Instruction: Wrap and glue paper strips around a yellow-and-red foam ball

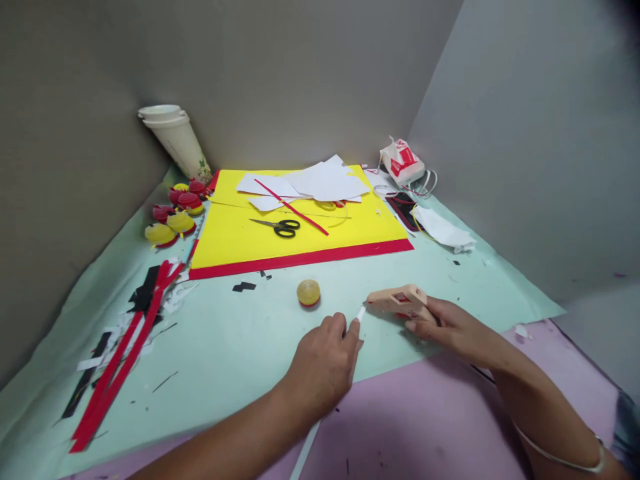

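Note:
My left hand (pixel 327 363) is closed on a narrow white paper strip (pixel 306 452). The strip's short end sticks out past the fingertips, and its long tail hangs below the wrist over the near table edge. My right hand (pixel 445 327) grips a beige hot glue gun (pixel 395 300), its nozzle pointing left at the strip's tip. Whether nozzle and paper touch is hard to make out. Just beyond my left hand sits a small round piece (pixel 309 293), yellow ribbed on top and red below.
Black-handled scissors (pixel 283 228), a red strip (pixel 295 208) and white paper sheets (pixel 320 180) lie on a yellow board (pixel 225 243). To the left are several red and yellow pieces (pixel 177 215), a tilted white cup (pixel 177 137) and red strips (pixel 117 363). A phone (pixel 404 212) lies right.

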A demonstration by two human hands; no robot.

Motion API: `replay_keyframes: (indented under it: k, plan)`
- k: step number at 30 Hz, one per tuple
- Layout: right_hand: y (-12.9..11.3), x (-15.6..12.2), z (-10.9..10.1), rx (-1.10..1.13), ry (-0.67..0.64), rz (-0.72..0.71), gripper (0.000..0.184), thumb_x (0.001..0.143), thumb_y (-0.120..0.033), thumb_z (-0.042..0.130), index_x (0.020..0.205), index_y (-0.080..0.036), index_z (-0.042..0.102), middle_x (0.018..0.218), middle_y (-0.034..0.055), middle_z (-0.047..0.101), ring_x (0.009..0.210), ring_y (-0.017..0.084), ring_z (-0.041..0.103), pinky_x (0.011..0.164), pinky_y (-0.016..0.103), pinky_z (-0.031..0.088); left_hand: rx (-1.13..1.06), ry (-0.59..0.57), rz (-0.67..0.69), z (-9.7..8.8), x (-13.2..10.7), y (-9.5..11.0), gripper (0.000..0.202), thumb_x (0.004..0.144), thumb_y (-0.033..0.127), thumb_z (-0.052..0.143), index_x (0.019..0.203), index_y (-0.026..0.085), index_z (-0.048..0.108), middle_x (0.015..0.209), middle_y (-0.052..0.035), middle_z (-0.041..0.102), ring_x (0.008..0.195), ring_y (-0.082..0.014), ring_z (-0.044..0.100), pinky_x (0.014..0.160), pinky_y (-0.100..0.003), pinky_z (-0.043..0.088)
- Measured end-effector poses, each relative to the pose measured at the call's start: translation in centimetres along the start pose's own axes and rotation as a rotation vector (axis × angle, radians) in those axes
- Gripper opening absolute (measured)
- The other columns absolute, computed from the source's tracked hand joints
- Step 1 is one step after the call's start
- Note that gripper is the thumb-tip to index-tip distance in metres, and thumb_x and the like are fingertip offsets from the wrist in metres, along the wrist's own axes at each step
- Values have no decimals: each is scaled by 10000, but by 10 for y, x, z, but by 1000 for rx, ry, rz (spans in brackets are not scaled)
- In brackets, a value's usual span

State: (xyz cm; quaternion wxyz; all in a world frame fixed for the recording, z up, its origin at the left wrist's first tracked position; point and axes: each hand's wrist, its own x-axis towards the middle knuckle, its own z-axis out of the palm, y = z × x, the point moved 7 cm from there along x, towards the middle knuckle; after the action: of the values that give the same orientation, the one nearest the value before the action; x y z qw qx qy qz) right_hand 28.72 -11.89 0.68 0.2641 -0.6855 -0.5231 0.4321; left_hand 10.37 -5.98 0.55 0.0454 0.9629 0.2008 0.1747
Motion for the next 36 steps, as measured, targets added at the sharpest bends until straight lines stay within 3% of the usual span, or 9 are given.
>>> replay_keyframes:
  k: [8, 13, 20, 36]
  plan:
    - [5, -1, -6, -33, -7, 48, 539, 906, -571, 497, 1291, -203, 578, 952, 55, 641, 834, 242, 560, 696, 309, 457, 48, 47, 44, 0, -3, 3, 312, 960, 221, 461, 1216, 93, 585, 794, -55, 598, 680, -206, 588, 495, -317, 489]
    - [-1, 0, -3, -41, -15, 8, 507, 921, -555, 491, 1290, -219, 582, 1041, 48, 652, 866, 230, 556, 730, 300, 454, 54, 60, 57, 0, -2, 3, 310, 958, 222, 469, 1209, 86, 590, 781, -49, 602, 670, -202, 592, 489, -319, 485]
    - [-3, 0, 0, -105, 7, 45, 531, 912, -585, 474, 1285, -225, 593, 1011, 49, 668, 848, 242, 585, 710, 317, 473, 62, 57, 60, 0, -3, 4, 314, 962, 226, 456, 1211, 87, 588, 786, -53, 609, 679, -200, 598, 497, -311, 479]
    - [-3, 0, 2, -171, -9, -3, 516, 946, -541, 446, 1371, -259, 528, 1236, 51, 644, 1026, 289, 598, 852, 368, 487, 50, 63, 58, -2, -2, 5, 311, 950, 219, 472, 1204, 85, 593, 788, -50, 613, 676, -204, 596, 491, -326, 489]
